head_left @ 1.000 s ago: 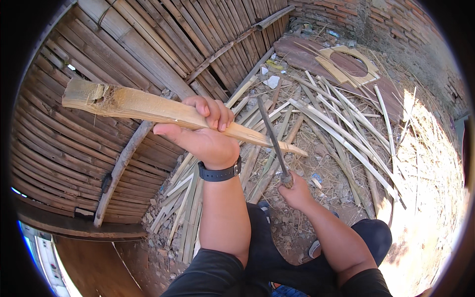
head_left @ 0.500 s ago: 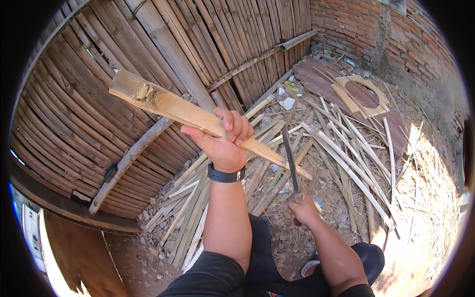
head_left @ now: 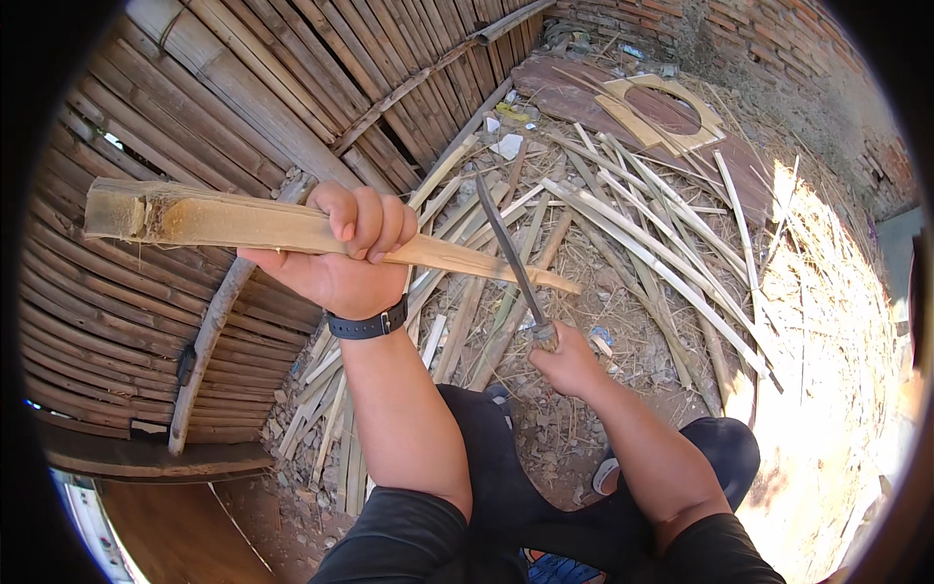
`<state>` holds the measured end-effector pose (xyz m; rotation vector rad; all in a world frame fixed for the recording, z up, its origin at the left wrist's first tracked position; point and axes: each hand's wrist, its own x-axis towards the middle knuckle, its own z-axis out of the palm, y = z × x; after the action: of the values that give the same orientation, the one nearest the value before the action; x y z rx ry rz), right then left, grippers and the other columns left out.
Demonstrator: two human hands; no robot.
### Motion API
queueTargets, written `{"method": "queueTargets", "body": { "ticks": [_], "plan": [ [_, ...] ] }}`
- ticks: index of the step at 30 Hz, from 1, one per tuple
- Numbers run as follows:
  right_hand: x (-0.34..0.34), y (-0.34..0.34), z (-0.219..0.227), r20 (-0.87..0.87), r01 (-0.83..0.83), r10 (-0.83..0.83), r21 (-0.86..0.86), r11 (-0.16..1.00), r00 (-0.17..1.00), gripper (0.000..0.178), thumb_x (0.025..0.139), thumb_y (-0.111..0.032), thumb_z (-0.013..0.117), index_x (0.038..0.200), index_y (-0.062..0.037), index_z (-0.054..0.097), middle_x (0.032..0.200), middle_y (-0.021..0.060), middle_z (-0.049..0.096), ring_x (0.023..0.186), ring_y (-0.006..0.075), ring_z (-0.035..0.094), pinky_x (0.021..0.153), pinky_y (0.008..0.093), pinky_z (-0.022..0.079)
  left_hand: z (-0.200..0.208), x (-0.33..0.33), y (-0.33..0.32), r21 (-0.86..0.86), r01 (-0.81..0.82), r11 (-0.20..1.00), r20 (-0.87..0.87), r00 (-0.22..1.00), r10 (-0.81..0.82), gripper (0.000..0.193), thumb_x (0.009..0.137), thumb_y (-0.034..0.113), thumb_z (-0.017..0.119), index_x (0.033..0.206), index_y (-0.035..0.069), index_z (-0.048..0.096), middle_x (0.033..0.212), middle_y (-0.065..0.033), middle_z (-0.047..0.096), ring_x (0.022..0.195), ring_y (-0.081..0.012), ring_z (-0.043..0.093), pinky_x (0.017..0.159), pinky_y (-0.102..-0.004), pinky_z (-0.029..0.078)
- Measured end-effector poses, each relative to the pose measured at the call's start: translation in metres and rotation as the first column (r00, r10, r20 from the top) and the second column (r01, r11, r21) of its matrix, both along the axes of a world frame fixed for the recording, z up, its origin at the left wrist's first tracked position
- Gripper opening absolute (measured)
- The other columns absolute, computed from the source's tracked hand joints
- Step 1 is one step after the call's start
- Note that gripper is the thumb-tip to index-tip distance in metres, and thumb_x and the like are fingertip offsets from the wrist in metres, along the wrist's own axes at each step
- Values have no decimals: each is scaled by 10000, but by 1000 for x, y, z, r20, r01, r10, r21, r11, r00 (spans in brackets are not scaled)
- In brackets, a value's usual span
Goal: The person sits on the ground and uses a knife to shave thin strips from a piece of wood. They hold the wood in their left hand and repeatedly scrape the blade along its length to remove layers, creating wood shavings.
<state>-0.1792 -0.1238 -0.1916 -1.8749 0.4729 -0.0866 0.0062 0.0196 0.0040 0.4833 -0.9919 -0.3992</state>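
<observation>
My left hand (head_left: 355,248), a dark watch on its wrist, is closed around the middle of a split bamboo piece (head_left: 233,219). The pale hollow side of the bamboo shows, with a knotty node near its wide left end. Its narrow end reaches out to the right. My right hand (head_left: 564,360) grips the handle of a machete (head_left: 508,248) with a long dark blade. The blade tilts up and left and crosses the bamboo's narrow end in view; whether it touches the bamboo I cannot tell.
Several bamboo strips (head_left: 662,263) lie crisscrossed over the rubble and straw. A bamboo slat wall (head_left: 107,321) rises on the left, a brick wall (head_left: 778,58) at the far right. Far back, a board with a round hole (head_left: 616,102) rests on a brown sheet (head_left: 545,86).
The bamboo has swung from a steep slant to nearly level, and my left hand has shifted left. My right hand with the machete has moved left and up. The view has turned somewhat.
</observation>
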Motion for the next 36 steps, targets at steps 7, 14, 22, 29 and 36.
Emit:
{"method": "queueTargets", "body": {
  "ticks": [7,14,22,29,36],
  "plan": [
    [-2,-50,-6,-151,-67,170,525,848,974,113,797,-70,609,879,-49,533,643,17,547,483,96,496,454,258,401,0,5,-2,52,144,988,100,984,-149,760,739,902,358,707,155,492,552,49,413,500,-99,354,524,-267,257],
    [-2,-23,3,-140,2,60,407,914,988,171,805,-97,608,949,-29,547,649,18,553,504,108,523,489,277,443,5,0,-3,82,86,993,80,993,-92,756,754,900,323,648,164,460,535,36,390,473,-100,301,506,-265,274],
    [10,3,26,332,-23,63,-123,992,941,342,797,-139,619,1105,7,581,679,54,585,554,126,573,519,291,472,5,-1,-2,96,67,993,76,994,-74,741,744,895,362,648,166,453,533,36,378,475,-98,301,515,-262,267],
    [0,-26,8,-280,71,35,362,930,959,488,779,-209,624,1180,60,553,863,244,652,820,364,649,763,406,505,6,-7,-6,99,74,992,92,992,-84,731,756,882,370,652,163,457,539,37,384,478,-94,308,519,-265,265],
    [1,4,29,173,16,-14,-9,1000,985,446,779,-180,628,1163,38,566,719,139,635,612,235,615,593,360,485,10,-16,-15,104,3,995,105,994,-14,718,779,864,351,642,168,459,528,39,381,458,-89,310,498,-253,253]
  ]
}}
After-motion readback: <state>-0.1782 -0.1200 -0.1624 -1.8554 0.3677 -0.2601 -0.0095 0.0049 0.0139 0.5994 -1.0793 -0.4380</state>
